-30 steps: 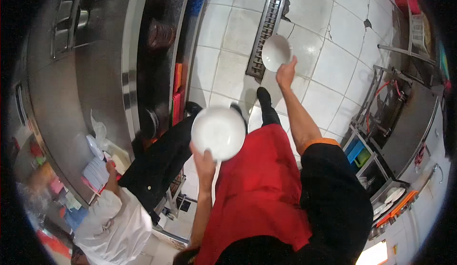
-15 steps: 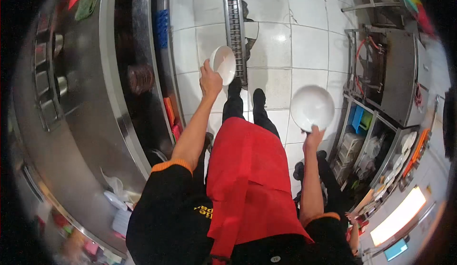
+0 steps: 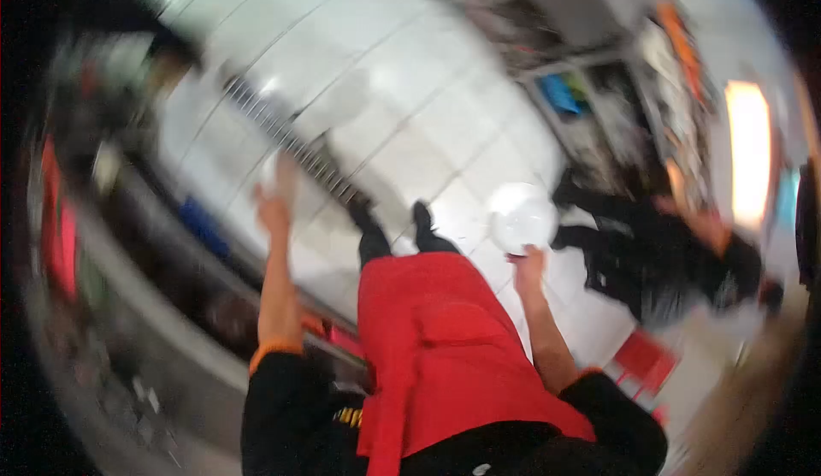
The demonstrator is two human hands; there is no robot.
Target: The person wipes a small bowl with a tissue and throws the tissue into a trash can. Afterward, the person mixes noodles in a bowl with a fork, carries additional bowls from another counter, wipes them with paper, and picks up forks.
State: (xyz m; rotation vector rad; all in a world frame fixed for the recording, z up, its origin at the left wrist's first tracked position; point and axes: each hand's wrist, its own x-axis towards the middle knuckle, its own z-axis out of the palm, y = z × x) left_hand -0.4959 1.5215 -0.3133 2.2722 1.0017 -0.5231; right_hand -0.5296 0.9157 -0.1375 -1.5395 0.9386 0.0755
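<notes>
At the left of the view my left hand (image 3: 273, 212) is closed on a white bowl (image 3: 279, 175), which is tilted nearly edge-on and blurred by motion. My right hand (image 3: 528, 264) grips the near rim of another white bowl (image 3: 522, 218), whose inside faces up toward the camera. Both bowls are held in the air above the tiled floor, well apart from each other. No contents can be made out in the right bowl; the inside of the left one is hidden by its tilt and the blur.
A metal drain grate (image 3: 295, 147) crosses the white tiled floor. A long steel counter (image 3: 162, 305) runs along the left. A person in dark clothes (image 3: 658, 249) is close on the right, near a red stool (image 3: 646, 360). Metal shelving (image 3: 590, 104) stands at the upper right.
The view has turned, so the drain now runs diagonally and the person in dark clothes shows more fully at the right. Both hands still hold their bowls; the left bowl appears more edge-on.
</notes>
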